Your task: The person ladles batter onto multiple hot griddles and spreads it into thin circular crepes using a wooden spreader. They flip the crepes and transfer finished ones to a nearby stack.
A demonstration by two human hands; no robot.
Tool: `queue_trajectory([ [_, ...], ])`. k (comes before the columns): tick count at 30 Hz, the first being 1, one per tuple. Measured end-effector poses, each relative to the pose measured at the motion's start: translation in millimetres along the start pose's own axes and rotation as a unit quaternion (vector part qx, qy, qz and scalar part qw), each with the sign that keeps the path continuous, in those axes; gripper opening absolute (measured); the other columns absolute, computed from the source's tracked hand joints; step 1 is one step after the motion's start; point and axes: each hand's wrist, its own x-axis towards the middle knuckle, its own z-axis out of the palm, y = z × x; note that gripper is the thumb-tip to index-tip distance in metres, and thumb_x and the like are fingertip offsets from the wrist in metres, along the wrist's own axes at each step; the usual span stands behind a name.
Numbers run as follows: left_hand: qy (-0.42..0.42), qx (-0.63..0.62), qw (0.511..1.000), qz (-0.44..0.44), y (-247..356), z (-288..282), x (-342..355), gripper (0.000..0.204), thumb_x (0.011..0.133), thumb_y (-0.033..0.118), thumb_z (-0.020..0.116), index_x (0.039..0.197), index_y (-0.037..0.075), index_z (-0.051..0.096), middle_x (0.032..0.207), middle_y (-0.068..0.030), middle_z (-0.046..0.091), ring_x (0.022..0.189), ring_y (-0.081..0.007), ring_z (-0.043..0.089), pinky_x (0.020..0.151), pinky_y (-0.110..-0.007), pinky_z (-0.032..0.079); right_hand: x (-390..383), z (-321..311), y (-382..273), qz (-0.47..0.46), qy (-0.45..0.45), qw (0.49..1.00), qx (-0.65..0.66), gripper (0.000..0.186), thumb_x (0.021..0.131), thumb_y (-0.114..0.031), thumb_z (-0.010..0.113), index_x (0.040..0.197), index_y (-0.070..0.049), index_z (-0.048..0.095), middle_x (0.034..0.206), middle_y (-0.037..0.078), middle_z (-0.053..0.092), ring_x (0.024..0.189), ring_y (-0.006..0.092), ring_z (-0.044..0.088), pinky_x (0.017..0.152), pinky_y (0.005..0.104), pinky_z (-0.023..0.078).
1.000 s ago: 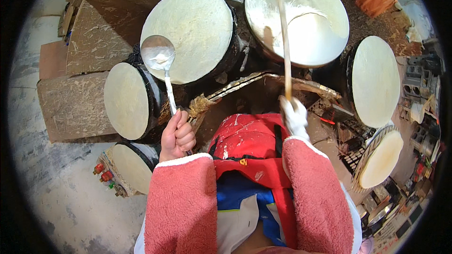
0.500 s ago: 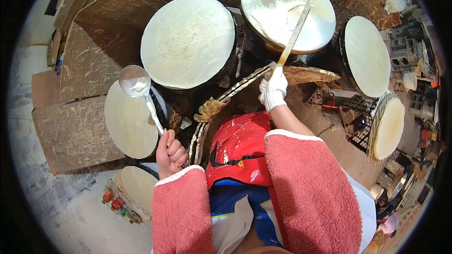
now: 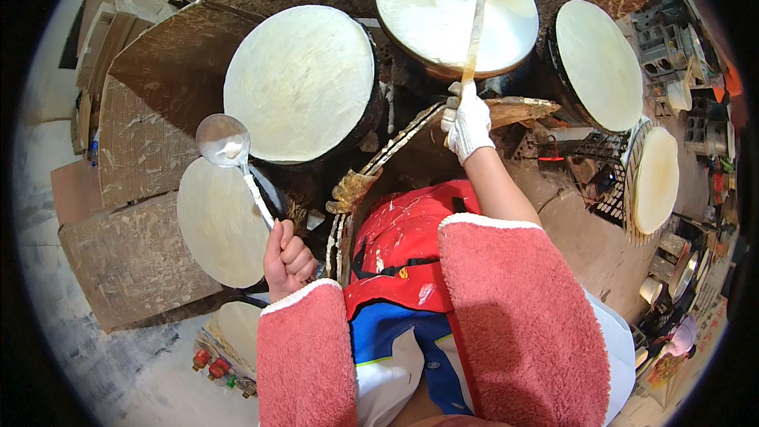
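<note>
My bare left hand (image 3: 289, 261) is closed round the handle of a metal ladle (image 3: 223, 141). A little white stuff lies in the ladle's bowl, held over the edge of a round griddle (image 3: 221, 229) covered with a pale sheet. In a white glove, my right hand (image 3: 470, 122) grips a long flat spatula (image 3: 476, 35). Its blade reaches across the far round griddle (image 3: 411, 8), which bears a whitish, partly shiny layer. Another pale sheet covers the griddle (image 3: 300, 83) to the left of it, and one more griddle (image 3: 598, 67) stands on the right.
A pale round sheet (image 3: 658, 179) rests on a woven tray at the right. Brown cardboard panels (image 3: 142, 261) stand at the left. A curved board edge (image 3: 403, 138) runs between me and the griddles. Small red-topped containers (image 3: 209, 364) sit at lower left.
The spatula has swung more upright, its tip shifting left across the far griddle. My right hand has risen slightly in view. My left hand and the ladle stay almost still. The whole view has turned slightly.
</note>
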Motion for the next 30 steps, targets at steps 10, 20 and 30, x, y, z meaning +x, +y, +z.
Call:
queue_trajectory([
  [10, -0.003, -0.003, 0.999, -0.045, -1.7, 13.1, 13.2, 0.037, 0.106, 0.036, 0.025, 0.079, 0.014, 0.037, 0.048, 0.0062, 0.023, 0.036, -0.0055, 0.018, 0.033, -0.022, 0.022, -18.5, -25.8, 31.5, 0.058, -0.046, 0.995, -0.06, 0.036, 0.093, -0.042, 0.052, 0.089, -0.008, 0.063, 0.055, -0.002, 0.042, 0.035, 0.0074, 0.032, 0.032, 0.0248, 0.024],
  [20, -0.027, 0.003, 0.997, -0.066, -27.7, 33.7, 32.0, 0.037, 0.106, 0.036, 0.022, 0.081, 0.012, 0.035, 0.051, 0.0048, 0.023, 0.038, -0.0069, 0.021, 0.035, -0.024, 0.025, 3.7, -65.3, -33.7, 0.027, -0.051, 0.998, 0.014, 0.04, 0.099, -0.045, 0.041, 0.098, -0.01, 0.06, 0.059, -0.004, 0.04, 0.037, 0.0072, 0.026, 0.033, 0.0242, 0.02],
  [30, 0.011, 0.053, 0.995, -0.087, -71.5, 66.5, 61.4, 0.037, 0.105, 0.036, 0.024, 0.078, 0.014, 0.036, 0.049, 0.0064, 0.02, 0.038, -0.0059, 0.018, 0.034, -0.023, 0.024, 2.8, -155.6, -70.2, 0.091, -0.082, 0.976, -0.178, 0.038, 0.096, -0.045, 0.048, 0.092, -0.011, 0.063, 0.055, -0.005, 0.039, 0.036, 0.0054, 0.027, 0.033, 0.023, 0.021],
])
